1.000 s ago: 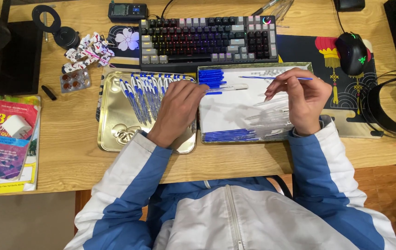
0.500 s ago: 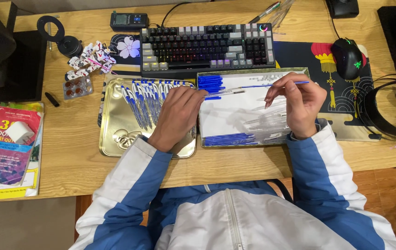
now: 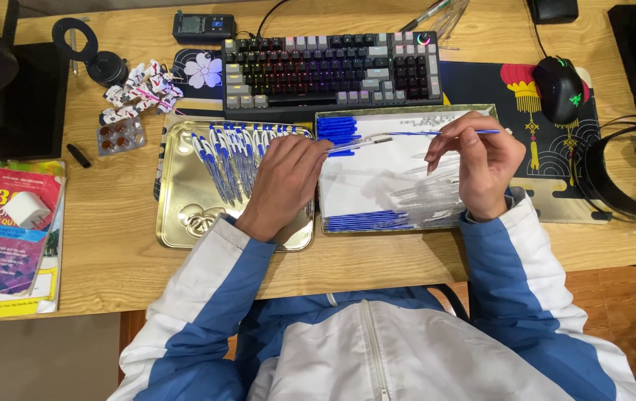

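Observation:
My left hand point(image 3: 282, 182) holds a clear pen barrel point(image 3: 359, 142) over the gap between two trays. My right hand point(image 3: 478, 160) pinches a thin blue ink refill point(image 3: 437, 133), its tip pointing left towards the barrel's open end. A gold metal tray point(image 3: 184, 200) on the left carries a row of assembled blue-capped pens point(image 3: 229, 152). To its right, a white-lined tray point(image 3: 377, 182) holds blue caps point(image 3: 336, 128) at the top left, blue refills point(image 3: 362, 220) along the bottom and clear barrels point(image 3: 433, 189) on the right.
A keyboard point(image 3: 329, 70) lies behind the trays. A black mouse point(image 3: 559, 89) sits on a patterned mat point(image 3: 496, 89), with headphones point(image 3: 622, 178) at the right. Left side: books point(image 3: 10, 238), a blister pack point(image 3: 117, 136), small wrapped items point(image 3: 140, 89).
The refill in my right hand has slid left towards the barrel held by my left hand. Both hands stay over the trays.

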